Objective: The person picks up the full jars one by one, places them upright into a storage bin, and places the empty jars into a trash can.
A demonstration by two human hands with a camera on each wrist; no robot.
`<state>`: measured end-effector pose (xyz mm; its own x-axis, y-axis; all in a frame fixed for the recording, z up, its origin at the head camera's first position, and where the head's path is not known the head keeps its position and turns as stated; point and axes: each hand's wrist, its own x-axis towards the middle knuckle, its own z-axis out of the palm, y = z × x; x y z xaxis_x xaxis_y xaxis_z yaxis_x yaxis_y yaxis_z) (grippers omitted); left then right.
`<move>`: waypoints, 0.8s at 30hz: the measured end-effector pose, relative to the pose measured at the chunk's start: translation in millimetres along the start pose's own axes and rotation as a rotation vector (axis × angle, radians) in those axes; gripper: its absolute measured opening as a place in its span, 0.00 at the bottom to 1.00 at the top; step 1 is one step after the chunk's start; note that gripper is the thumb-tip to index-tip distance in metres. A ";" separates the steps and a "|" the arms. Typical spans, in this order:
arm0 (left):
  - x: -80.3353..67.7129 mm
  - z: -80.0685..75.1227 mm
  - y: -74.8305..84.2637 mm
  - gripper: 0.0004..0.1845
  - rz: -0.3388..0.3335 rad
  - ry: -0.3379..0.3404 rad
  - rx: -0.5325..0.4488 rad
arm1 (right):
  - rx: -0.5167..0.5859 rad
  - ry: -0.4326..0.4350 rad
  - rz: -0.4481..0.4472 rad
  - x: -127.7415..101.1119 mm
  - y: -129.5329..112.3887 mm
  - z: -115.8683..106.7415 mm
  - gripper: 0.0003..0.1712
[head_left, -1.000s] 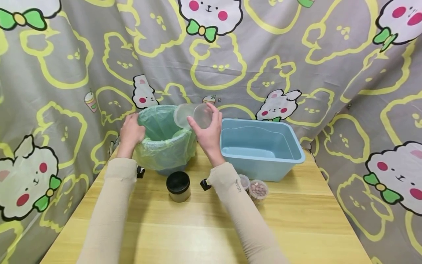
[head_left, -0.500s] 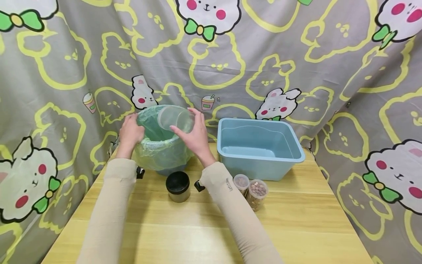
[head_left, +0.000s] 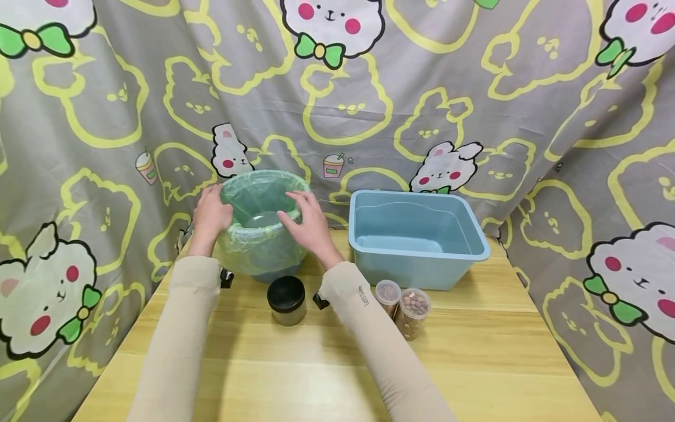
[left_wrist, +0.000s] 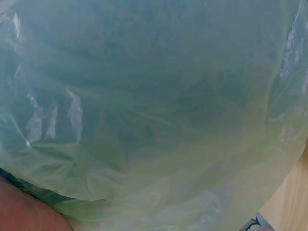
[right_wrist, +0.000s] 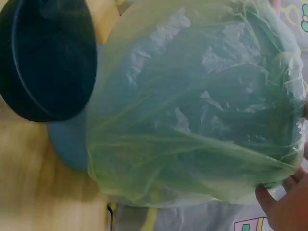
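Observation:
A blue trash bin (head_left: 274, 271) stands at the back left, lined with a translucent green trash bag (head_left: 258, 249) folded over its rim. My left hand (head_left: 212, 211) grips the bin's left rim through the bag; part of it shows at the lower left of the left wrist view. Over the right rim is my right hand (head_left: 310, 225), fingers spread and holding nothing. Down inside the bin, a clear plastic container (head_left: 262, 220) shows partly, its lower portion hidden by the rim. In front of the bin sits a jar (head_left: 287, 316) with a black lid.
To the right stands a light blue plastic tub (head_left: 416, 266). Before it are two clear lidded jars, a smaller jar (head_left: 387, 291) and a jar of brownish pieces (head_left: 412, 313). A patterned curtain (head_left: 348, 88) hangs behind the wooden table (head_left: 316, 381).
My right hand has carried the clear plastic container left over the bin and let it go; it now lies inside. My left hand has stayed on the rim.

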<state>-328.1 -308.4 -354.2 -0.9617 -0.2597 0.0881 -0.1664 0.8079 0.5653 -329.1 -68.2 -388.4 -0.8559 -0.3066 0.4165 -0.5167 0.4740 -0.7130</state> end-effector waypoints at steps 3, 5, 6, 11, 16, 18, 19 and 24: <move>0.6 1.4 -0.2 0.38 0.002 0.006 -0.002 | 0.008 0.015 -0.027 -1.4 6.0 2.3 0.32; 0.6 1.9 0.0 0.38 0.006 0.011 -0.002 | 0.016 0.020 -0.039 -2.0 7.8 2.0 0.32; 0.8 2.2 0.0 0.38 0.007 0.013 -0.002 | 0.015 0.020 -0.041 -2.3 8.7 1.7 0.32; 1.1 4.1 -0.5 0.38 0.007 0.014 -0.004 | 0.030 -0.001 -0.042 -5.2 11.9 -1.7 0.32; 0.4 6.0 -0.3 0.38 0.002 0.010 -0.015 | 0.085 -0.007 -0.044 -12.5 14.8 -6.6 0.32; 0.2 5.7 -0.1 0.38 0.003 0.005 -0.014 | 0.112 0.003 -0.049 -17.4 16.9 -8.4 0.32; 0.3 5.4 -0.2 0.38 0.002 0.002 -0.013 | 0.126 0.011 -0.056 -20.2 18.2 -9.0 0.32; 0.6 3.2 0.2 0.39 0.005 -0.001 -0.003 | 0.182 0.037 -0.077 -38.5 26.4 -10.2 0.35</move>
<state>-329.3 -306.7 -356.6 -0.9627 -0.2551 0.0899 -0.1611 0.8078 0.5671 -310.0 -35.5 -417.5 -0.8159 -0.3037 0.4919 -0.5712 0.2925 -0.7669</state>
